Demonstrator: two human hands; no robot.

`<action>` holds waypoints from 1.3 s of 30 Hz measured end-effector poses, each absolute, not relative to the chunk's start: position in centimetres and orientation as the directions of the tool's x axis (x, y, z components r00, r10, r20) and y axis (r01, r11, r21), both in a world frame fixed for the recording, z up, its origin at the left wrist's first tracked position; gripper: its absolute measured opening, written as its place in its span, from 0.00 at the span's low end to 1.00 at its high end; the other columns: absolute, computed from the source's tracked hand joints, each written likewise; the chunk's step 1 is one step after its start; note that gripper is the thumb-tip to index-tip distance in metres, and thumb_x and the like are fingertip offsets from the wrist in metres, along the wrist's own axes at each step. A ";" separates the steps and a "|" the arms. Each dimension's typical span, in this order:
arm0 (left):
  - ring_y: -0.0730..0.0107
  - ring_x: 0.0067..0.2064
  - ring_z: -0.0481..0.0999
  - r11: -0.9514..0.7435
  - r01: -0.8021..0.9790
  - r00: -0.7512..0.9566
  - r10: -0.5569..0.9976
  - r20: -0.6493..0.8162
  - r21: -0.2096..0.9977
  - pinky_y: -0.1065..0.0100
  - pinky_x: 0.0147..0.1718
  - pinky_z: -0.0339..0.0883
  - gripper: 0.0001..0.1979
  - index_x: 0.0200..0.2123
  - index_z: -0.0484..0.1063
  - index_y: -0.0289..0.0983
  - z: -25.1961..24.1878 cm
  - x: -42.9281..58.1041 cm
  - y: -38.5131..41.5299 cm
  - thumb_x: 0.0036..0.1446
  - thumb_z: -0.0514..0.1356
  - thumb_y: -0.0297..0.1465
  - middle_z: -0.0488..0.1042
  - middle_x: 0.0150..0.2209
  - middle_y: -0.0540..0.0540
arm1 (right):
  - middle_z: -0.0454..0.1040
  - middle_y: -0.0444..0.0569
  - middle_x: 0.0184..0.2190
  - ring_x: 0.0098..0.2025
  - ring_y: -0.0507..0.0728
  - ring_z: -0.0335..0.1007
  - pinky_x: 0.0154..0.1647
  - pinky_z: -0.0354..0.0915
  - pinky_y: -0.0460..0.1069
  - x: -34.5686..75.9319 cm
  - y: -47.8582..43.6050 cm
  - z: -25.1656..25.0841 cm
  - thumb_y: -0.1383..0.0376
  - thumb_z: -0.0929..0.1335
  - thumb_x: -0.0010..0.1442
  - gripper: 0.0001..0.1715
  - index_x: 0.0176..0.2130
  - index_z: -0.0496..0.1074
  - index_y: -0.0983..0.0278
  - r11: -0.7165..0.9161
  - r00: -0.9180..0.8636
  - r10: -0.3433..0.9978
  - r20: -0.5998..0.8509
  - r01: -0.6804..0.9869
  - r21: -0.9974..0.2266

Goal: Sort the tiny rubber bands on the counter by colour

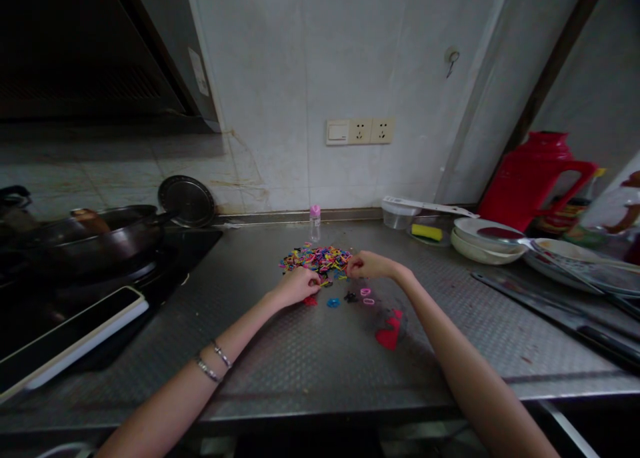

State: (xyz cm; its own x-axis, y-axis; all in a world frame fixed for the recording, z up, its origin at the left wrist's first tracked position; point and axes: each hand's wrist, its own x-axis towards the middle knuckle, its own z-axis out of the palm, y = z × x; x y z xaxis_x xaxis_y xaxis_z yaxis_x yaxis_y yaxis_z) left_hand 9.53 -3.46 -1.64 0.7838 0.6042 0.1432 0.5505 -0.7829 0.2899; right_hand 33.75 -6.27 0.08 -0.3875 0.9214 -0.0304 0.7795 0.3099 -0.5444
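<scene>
From the head camera we see our left hand point(299, 286) and right hand point(367, 265), both with fingers curled, at the near edge of a pile of small coloured rubber bands point(317, 258) lying between and just beyond them. We cannot tell what either pinches. Loose bands point(350, 299) lie just nearer than the hands, and a small bottle point(315, 223) stands beyond the pile.

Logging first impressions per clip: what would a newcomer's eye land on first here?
The bright heap of small coloured bands at the middle of the steel counter, with the left hand and right hand at its near edge. Next, the red jug at far right, and the dark pan on the stove at left.
</scene>
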 end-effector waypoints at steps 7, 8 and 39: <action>0.68 0.33 0.72 -0.754 0.620 0.739 0.654 0.160 0.218 0.72 0.31 0.59 0.09 0.32 0.74 0.39 -1.6 10.1 -4.2 0.52 0.54 0.31 0.75 0.31 0.47 | 0.68 0.42 0.21 0.23 0.48 0.57 0.24 0.53 0.42 33.9 -5.9 -0.4 0.70 0.60 0.42 0.15 0.27 0.73 0.69 0.342 -0.398 0.917 0.008 0.779 -0.526; 0.68 0.33 0.72 -0.754 0.620 0.739 0.654 0.164 0.215 0.72 0.31 0.59 0.10 0.32 0.74 0.39 -1.6 10.1 -4.2 0.52 0.54 0.31 0.75 0.31 0.47 | 0.68 0.43 0.21 0.23 0.48 0.58 0.24 0.54 0.42 33.8 -5.9 -0.5 0.70 0.60 0.42 0.15 0.27 0.73 0.69 0.348 -0.400 0.916 0.014 0.777 -0.525; 0.77 0.20 0.61 -0.436 0.625 0.766 0.501 -0.402 0.648 0.75 0.18 0.48 0.13 0.27 0.75 0.35 1.3 2.6 1.6 0.38 0.62 0.38 0.69 0.19 0.50 | 0.69 0.44 0.22 0.24 0.48 0.58 0.22 0.50 0.41 28.6 -7.0 -1.0 0.69 0.63 0.48 0.11 0.30 0.73 0.67 0.384 -0.417 0.909 0.012 0.825 -0.415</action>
State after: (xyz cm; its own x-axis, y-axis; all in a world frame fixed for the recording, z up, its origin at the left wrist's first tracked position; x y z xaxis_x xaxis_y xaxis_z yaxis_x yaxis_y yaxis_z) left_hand 2.64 1.57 1.27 0.7665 0.5008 -0.4022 0.6247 -0.4359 0.6478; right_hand 28.58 -7.05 -1.03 -0.4167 0.9089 0.0125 0.8248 0.3839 -0.4151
